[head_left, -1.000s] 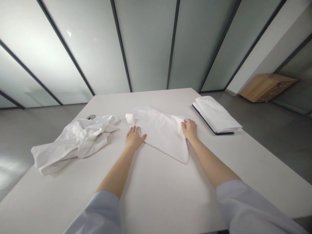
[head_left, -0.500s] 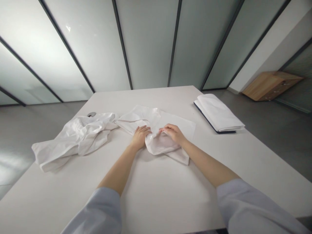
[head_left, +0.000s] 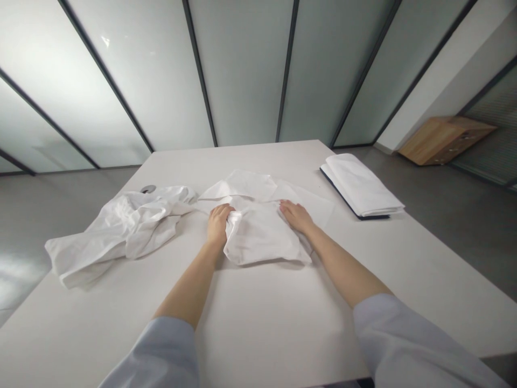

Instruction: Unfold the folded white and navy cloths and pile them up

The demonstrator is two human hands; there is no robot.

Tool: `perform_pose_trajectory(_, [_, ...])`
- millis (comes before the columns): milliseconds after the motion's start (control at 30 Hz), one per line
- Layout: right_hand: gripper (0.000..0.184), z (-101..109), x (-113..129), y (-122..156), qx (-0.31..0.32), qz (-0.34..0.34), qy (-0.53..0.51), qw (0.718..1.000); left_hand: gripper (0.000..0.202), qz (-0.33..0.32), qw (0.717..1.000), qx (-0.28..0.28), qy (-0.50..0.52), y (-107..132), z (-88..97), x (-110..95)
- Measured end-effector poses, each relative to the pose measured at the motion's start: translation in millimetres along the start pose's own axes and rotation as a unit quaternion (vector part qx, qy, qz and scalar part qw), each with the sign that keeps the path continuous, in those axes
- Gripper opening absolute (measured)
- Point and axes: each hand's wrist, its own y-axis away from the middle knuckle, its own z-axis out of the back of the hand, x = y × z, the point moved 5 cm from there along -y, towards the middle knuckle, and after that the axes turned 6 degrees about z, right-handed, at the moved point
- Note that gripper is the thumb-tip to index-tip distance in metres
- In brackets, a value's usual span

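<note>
A thin white garment (head_left: 262,231) lies in the middle of the table, its near part spread in a rough rectangle with loose flaps beyond. My left hand (head_left: 220,218) rests at its left edge, the fingers laid over the fabric. At the right side my right hand (head_left: 295,214) lies on the cloth with its fingers stretched out. Both hands are open and touch the fabric from above; the thumbs are partly hidden. To the left, a crumpled heap of white cloth (head_left: 125,223) reaches close to the garment's left end.
A folded white cloth (head_left: 361,183) lies on a dark flat piece (head_left: 374,217) at the table's right edge. Behind the left heap is a round grey disc (head_left: 148,189). The white table (head_left: 266,318) stands before frosted glass panels; a wooden cabinet (head_left: 440,140) is at far right.
My hands have moved apart, the left one leftward and the right one slightly rightward. The bunched near part of the garment is now spread flatter between them.
</note>
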Motion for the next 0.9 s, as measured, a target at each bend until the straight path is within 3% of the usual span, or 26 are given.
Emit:
perform_pose_trajectory(133, [0.044,25.5,-26.7,4.3,-0.068,-0.114,0.086,0.987,0.024,0.042,0.997,0.003,-0.062,-3.3,1.3,5.4])
perform_pose_trajectory(233, [0.049,39.4,-43.3,11.4,-0.106,-0.191,0.11,0.97,0.021,0.05,0.989,0.068,-0.124,-4.2,-4.0,7.4])
perform_pose_trajectory(300, [0.055,44.0,-51.1,14.6,-0.133,-0.226,0.107,0.959,0.027,0.056,0.982,0.114,-0.139,-2.9,-8.1,8.2])
perform_pose_trajectory(367, [0.058,43.1,-53.8,13.4,-0.135,-0.233,0.087,0.959,0.039,0.06,0.982,0.127,-0.127,-1.2,-10.4,6.8])
perform_pose_trajectory(433, [0.055,36.5,-48.8,7.7,-0.104,-0.197,0.044,0.974,0.057,0.054,0.988,0.104,-0.103,0.4,-10.9,2.3])
perform_pose_trajectory(533, [0.047,22.0,-24.2,0.1,-0.036,-0.081,-0.083,0.993,0.076,0.007,0.996,0.055,-0.076,3.6,-11.5,-11.2])
perform_pose_trajectory(633, [0.041,7.2,11.5,3.0,0.041,0.03,-0.238,0.97,0.08,-0.067,0.994,0.049,-0.074,7.5,-14.1,-27.2])
perform_pose_trajectory(800, [0.032,-16.5,60.8,18.5,0.185,0.118,-0.384,0.897,0.075,-0.13,0.977,0.159,-0.061,11.2,-27.6,-41.8])
perform_pose_trajectory(900, [0.029,-19.1,67.4,18.9,0.173,0.118,-0.382,0.9,0.064,-0.126,0.97,0.204,-0.048,10.4,-35.2,-44.1])
